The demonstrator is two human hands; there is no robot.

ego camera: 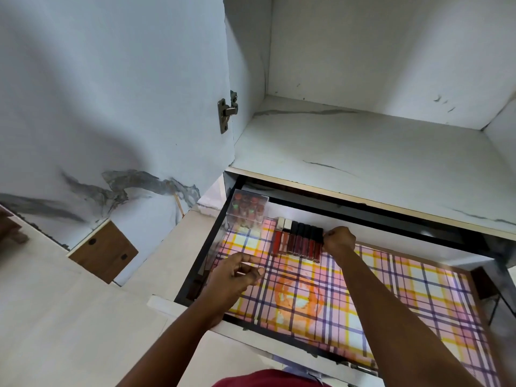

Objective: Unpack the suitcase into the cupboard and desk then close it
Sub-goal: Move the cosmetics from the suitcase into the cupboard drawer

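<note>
A pulled-out drawer lined with plaid paper holds a row of several lip gloss tubes with black and white caps, lying side by side near its back edge. A clear acrylic box of lipsticks stands in the drawer's back left corner. My right hand is at the right end of the row, its fingers curled round the last black-capped tube. My left hand hovers over the drawer's left side with fingers loosely curled and holds nothing. The suitcase is out of view.
Above the drawer is a white marble-patterned cupboard shelf, bare. The cupboard door stands open on the left, hinge visible. A pale floor and a brown board lie left of the drawer.
</note>
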